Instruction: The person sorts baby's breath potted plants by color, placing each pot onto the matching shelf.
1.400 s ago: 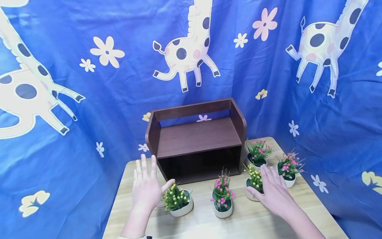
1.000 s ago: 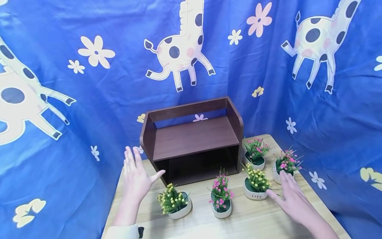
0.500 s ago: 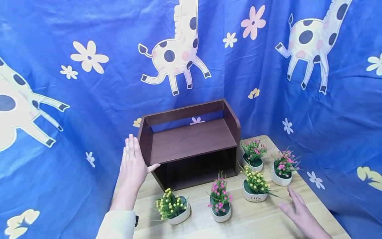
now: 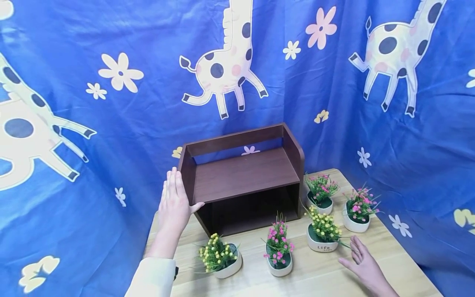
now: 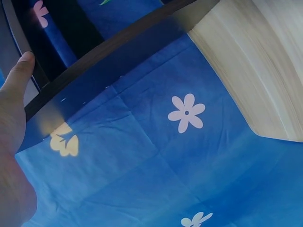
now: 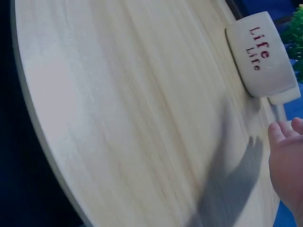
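A dark brown two-tier shelf stands at the back of the table. Flat against its left side panel lies my left hand, fingers straight, thumb at the front edge. In the left wrist view the thumb shows beside the dark panel. My right hand, fingers loosely bent, holds nothing; it hovers to the front right of a white pot lettered "Life" with yellow flowers. The right wrist view shows that hand apart from the lettered pot.
In front of the shelf sit a yellow-flowered pot and a pink-flowered pot. Two more pink-flowered pots, a rear one and an outer one, stand right of the shelf. A blue curtain surrounds the wooden table.
My left hand has moved up and back from beside the left pot to the shelf's left side. My right hand has drawn away from the pots, toward the front right.
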### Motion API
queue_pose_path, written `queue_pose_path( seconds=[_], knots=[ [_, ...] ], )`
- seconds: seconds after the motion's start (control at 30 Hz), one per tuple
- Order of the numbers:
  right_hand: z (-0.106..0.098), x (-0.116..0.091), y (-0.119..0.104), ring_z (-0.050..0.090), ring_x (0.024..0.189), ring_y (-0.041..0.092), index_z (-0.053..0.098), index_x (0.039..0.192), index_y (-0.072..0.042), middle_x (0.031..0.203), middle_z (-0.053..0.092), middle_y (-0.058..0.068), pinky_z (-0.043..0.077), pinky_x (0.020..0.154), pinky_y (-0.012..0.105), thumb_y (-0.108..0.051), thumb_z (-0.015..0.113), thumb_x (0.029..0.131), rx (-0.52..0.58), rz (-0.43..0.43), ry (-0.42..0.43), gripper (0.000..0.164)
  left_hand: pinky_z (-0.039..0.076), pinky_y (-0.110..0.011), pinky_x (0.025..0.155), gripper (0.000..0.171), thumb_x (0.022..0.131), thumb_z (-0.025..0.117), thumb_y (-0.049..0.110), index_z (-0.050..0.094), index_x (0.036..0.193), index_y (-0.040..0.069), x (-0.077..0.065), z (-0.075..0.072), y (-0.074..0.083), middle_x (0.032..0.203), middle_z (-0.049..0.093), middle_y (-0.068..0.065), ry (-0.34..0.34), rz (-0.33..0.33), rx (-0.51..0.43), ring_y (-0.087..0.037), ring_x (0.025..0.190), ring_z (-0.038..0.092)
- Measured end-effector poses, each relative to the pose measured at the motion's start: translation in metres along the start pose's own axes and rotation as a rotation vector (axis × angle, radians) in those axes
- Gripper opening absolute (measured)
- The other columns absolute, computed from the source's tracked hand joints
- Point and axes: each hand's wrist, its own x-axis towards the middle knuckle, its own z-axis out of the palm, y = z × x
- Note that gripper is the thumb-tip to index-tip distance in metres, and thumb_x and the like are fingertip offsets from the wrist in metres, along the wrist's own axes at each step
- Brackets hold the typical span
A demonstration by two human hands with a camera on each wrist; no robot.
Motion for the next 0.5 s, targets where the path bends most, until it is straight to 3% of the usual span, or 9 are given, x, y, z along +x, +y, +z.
queue_pose_path(
  seconds=[0.07, 0.1, 0.27, 0.37, 0.43, 0.5],
  knots=[
    [0.003, 0.005, 0.002, 0.02, 0.15, 0.039, -0.002, 0.16, 0.0, 0.165, 0.011, 0.031, 0.029, 0.098, -0.004, -0.017, 0.076, 0.088, -0.018, 0.026, -0.004, 0.107, 0.024, -0.048, 0.128, 0.152, 0.049, 0.096, 0.055, 0.009, 0.16, 0.0, 0.0, 0.0, 0.0, 0.171, 0.006, -0.013, 0.006, 0.003, 0.003, -0.031, 0.159, 0.013],
    [0.004, 0.007, 0.003, 0.02, 0.149, 0.045, -0.002, 0.16, 0.0, 0.164, 0.012, 0.031, 0.029, 0.097, -0.005, -0.018, 0.077, 0.088, -0.036, 0.032, -0.006, 0.109, 0.024, -0.047, 0.128, 0.153, 0.048, 0.097, 0.055, 0.009, 0.16, 0.0, 0.0, 0.0, 0.001, 0.171, 0.007, -0.014, 0.009, 0.003, 0.005, -0.031, 0.159, 0.014],
    [0.012, 0.022, 0.005, 0.023, 0.147, 0.052, 0.003, 0.16, 0.002, 0.164, 0.016, 0.031, 0.028, 0.097, -0.005, -0.022, 0.082, 0.083, -0.099, -0.003, 0.0, 0.112, 0.021, -0.045, 0.129, 0.153, 0.048, 0.097, 0.055, 0.009, 0.161, 0.0, 0.0, 0.0, 0.001, 0.171, 0.007, -0.013, 0.015, -0.003, 0.008, -0.031, 0.158, 0.016],
    [0.016, 0.03, 0.005, 0.029, 0.145, 0.053, 0.005, 0.16, 0.003, 0.161, 0.019, 0.034, 0.04, 0.108, 0.013, -0.026, 0.083, 0.082, -0.153, -0.026, 0.005, 0.114, 0.021, -0.047, 0.129, 0.153, 0.049, 0.096, 0.056, 0.009, 0.161, 0.0, 0.0, -0.001, 0.001, 0.171, 0.007, -0.013, 0.01, -0.003, 0.017, -0.032, 0.158, 0.016],
    [0.018, 0.035, 0.005, 0.035, 0.141, 0.054, 0.006, 0.159, 0.004, 0.159, 0.022, 0.037, 0.042, 0.111, 0.03, -0.027, 0.084, 0.081, -0.186, -0.027, 0.019, 0.115, 0.022, -0.048, 0.129, 0.152, 0.05, 0.095, 0.058, 0.008, 0.161, 0.0, 0.0, -0.001, 0.002, 0.171, 0.006, -0.013, -0.001, -0.004, 0.027, -0.032, 0.158, 0.015],
    [0.02, 0.039, 0.004, 0.04, 0.138, 0.053, 0.007, 0.16, 0.003, 0.157, 0.026, 0.038, 0.04, 0.111, 0.035, -0.028, 0.085, 0.08, -0.195, -0.026, 0.038, 0.116, 0.023, -0.049, 0.128, 0.151, 0.051, 0.094, 0.058, 0.007, 0.161, 0.0, 0.0, -0.003, 0.003, 0.171, 0.005, -0.013, -0.011, -0.007, 0.035, -0.032, 0.158, 0.015]
  ],
)
